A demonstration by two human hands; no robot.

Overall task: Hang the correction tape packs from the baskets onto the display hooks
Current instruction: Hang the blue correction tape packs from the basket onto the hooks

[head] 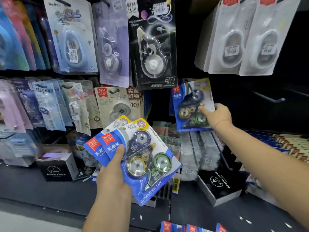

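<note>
Left hand (pixel 112 180) gripping two fanned blue correction tape packs (pixel 133 158), thumb on top, right hand (pixel 215 114) pinching a single pack (pixel 192 106) against the display hook (pixel 190 88), white packs (pixel 240 39) hanging above

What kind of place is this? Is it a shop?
Probably a stationery shop: correction tape packs hang in rows on display hooks, some wear price stickers, and alarm clock boxes sit on the shelf below.
</note>
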